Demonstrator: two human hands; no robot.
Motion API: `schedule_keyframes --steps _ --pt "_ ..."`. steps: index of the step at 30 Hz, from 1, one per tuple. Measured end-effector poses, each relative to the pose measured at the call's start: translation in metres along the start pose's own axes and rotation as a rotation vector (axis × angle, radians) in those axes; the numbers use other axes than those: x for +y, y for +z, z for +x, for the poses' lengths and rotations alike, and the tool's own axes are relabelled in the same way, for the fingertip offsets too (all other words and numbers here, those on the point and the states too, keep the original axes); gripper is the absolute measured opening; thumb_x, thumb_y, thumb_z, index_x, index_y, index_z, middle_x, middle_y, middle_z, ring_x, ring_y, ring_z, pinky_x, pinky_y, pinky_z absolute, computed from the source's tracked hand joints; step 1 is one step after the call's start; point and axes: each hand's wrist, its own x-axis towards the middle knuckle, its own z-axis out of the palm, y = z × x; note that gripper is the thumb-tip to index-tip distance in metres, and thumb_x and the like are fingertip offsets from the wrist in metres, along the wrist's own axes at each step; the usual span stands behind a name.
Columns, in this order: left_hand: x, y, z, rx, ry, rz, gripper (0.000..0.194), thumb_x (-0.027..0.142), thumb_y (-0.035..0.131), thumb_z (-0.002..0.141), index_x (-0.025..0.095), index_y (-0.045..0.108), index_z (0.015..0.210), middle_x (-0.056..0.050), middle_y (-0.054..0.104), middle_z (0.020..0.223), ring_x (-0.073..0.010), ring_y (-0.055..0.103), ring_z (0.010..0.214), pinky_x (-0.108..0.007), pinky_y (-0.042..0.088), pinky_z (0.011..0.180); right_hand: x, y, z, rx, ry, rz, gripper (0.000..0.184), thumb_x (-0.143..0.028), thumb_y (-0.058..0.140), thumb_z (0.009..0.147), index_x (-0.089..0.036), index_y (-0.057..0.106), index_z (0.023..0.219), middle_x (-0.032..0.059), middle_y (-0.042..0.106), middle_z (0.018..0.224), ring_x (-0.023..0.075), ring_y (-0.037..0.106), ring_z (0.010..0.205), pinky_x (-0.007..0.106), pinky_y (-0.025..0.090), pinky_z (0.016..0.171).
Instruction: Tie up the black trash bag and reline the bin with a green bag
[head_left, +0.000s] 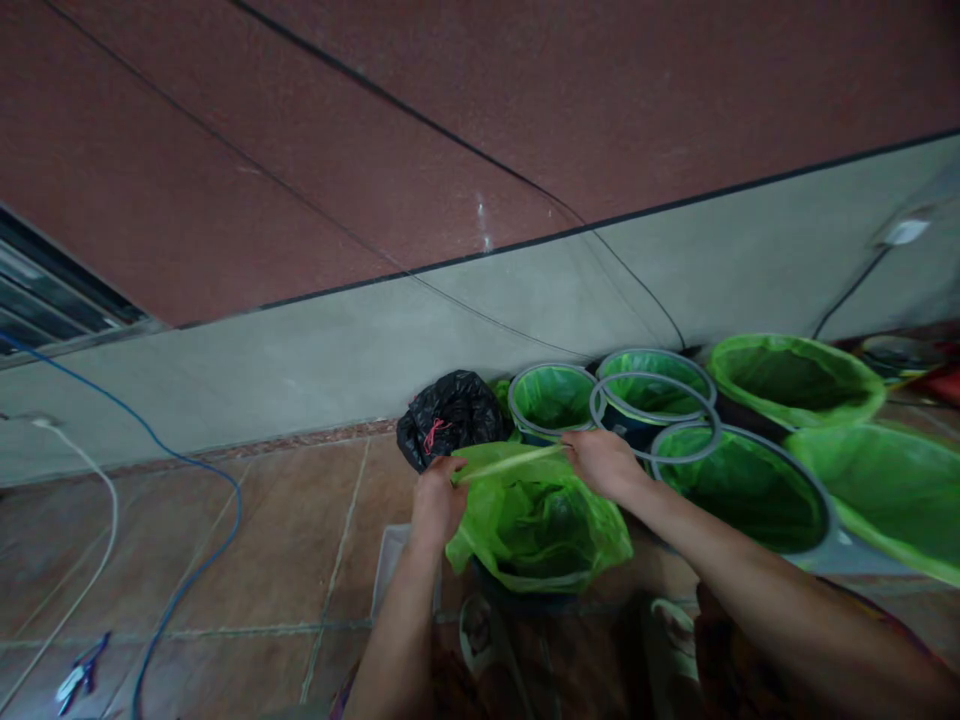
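There's the wall [337,360] stretching along twelve o'clock, and the tiled floor [285,560] running beneath it. Lined bins [742,500] crowd from one round to three o'clock. And right in the centre, in front of the person's feet, here's the green bag [480,520], its mouth gathered wide over a dark bin [517,600]; it's a bit blurred, so I can't swear the edge wraps the rim. An even pull from both sides, I'd say, keeps that thin plastic from tearing or bunching. The black bag [457,405] slumps at eleven, the loose grey ring [656,376] at one. Now the hands! Left hand [439,500], fingers closed, pinching the far edge; right hand [600,462] pinching it too, well apart, the strip taut between them.
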Motion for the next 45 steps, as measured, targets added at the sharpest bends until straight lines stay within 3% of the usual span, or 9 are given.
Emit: schedule_keyframes --steps 10,16,18,22,25,28,32,40,45 --pt "-0.006 -0.005 -0.004 0.265 -0.065 0.161 0.019 0.009 0.058 0.080 0.019 0.069 0.093 -0.006 0.072 0.094 -0.0188 0.068 0.080 -0.027 0.049 0.073 0.023 -0.001 -0.007 -0.081 0.052 0.025 0.025 -0.022 0.052 0.089 -0.015 0.074 0.099 0.0159 0.075 0.096 0.0322 0.071 0.099 0.040 0.052 0.082" --pt "0.012 0.006 -0.011 0.446 0.176 0.217 0.015 0.007 0.054 0.077 0.021 0.057 0.081 -0.001 0.062 0.074 -0.0156 0.062 0.070 -0.023 0.041 0.062 -0.014 0.007 -0.015 0.346 -0.363 0.353 0.069 -0.026 0.072 0.078 -0.016 0.048 0.141 0.0147 0.056 0.139 0.0280 0.053 0.129 0.045 0.042 0.110" --pt "0.019 0.012 -0.014 0.469 0.280 0.218 0.017 0.006 0.053 0.077 0.022 0.053 0.075 0.000 0.058 0.070 -0.0146 0.059 0.066 -0.023 0.040 0.060 -0.026 0.010 -0.015 0.421 -0.467 0.404 0.064 -0.026 0.073 0.078 -0.019 0.051 0.138 0.0130 0.057 0.136 0.0275 0.052 0.128 0.046 0.043 0.110" --pt "0.028 0.022 -0.018 0.448 0.389 0.185 0.017 0.008 0.056 0.079 0.023 0.050 0.073 0.001 0.056 0.070 -0.0141 0.055 0.065 -0.023 0.039 0.060 -0.031 0.015 -0.011 0.514 -0.574 0.431 0.021 -0.015 0.058 0.088 -0.021 0.067 0.106 0.0076 0.066 0.107 0.0204 0.064 0.100 0.036 0.053 0.091" --pt "0.033 0.024 -0.020 0.361 0.389 0.096 0.012 0.015 0.059 0.084 0.022 0.052 0.077 0.000 0.057 0.075 -0.0137 0.056 0.068 -0.023 0.041 0.063 -0.024 0.016 -0.007 0.637 -0.496 0.489 0.023 -0.008 0.049 0.089 -0.021 0.067 0.093 0.0050 0.064 0.095 0.0161 0.064 0.086 0.028 0.052 0.078" --pt "0.041 0.024 -0.024 0.209 0.351 -0.057 0.006 0.023 0.058 0.088 0.022 0.054 0.083 0.001 0.058 0.080 -0.0118 0.054 0.067 -0.022 0.042 0.064 -0.017 0.011 -0.005 0.712 -0.336 0.506 0.022 -0.008 0.047 0.087 -0.021 0.065 0.088 0.0042 0.063 0.091 0.0157 0.064 0.081 0.026 0.050 0.074" --pt "0.046 0.020 -0.026 0.099 0.284 -0.197 0.006 0.022 0.055 0.087 0.021 0.055 0.081 0.001 0.056 0.077 -0.0115 0.054 0.069 -0.022 0.044 0.068 -0.012 -0.001 -0.008 0.633 -0.182 0.479 0.019 -0.007 0.047 0.080 -0.021 0.059 0.081 0.0036 0.062 0.085 0.0162 0.061 0.078 0.026 0.046 0.072" --pt "0.029 0.012 -0.017 0.434 0.073 0.025 0.023 0.000 0.048 0.072 0.023 0.045 0.068 -0.001 0.053 0.074 -0.0154 0.056 0.075 -0.024 0.042 0.071 -0.013 -0.003 -0.016 0.598 -0.121 0.428 0.018 -0.006 0.044 0.073 -0.023 0.049 0.068 0.0031 0.057 0.075 0.0169 0.056 0.073 0.026 0.041 0.067" --pt "0.026 0.014 -0.011 0.296 -0.244 0.046 0.021 0.010 0.053 0.080 0.020 0.059 0.097 -0.003 0.065 0.076 -0.0201 0.063 0.073 -0.028 0.043 0.067 -0.016 0.005 -0.017 0.519 -0.155 0.511 0.022 -0.014 0.048 0.080 -0.021 0.063 0.094 0.0045 0.066 0.090 0.0175 0.061 0.079 0.027 0.044 0.074"
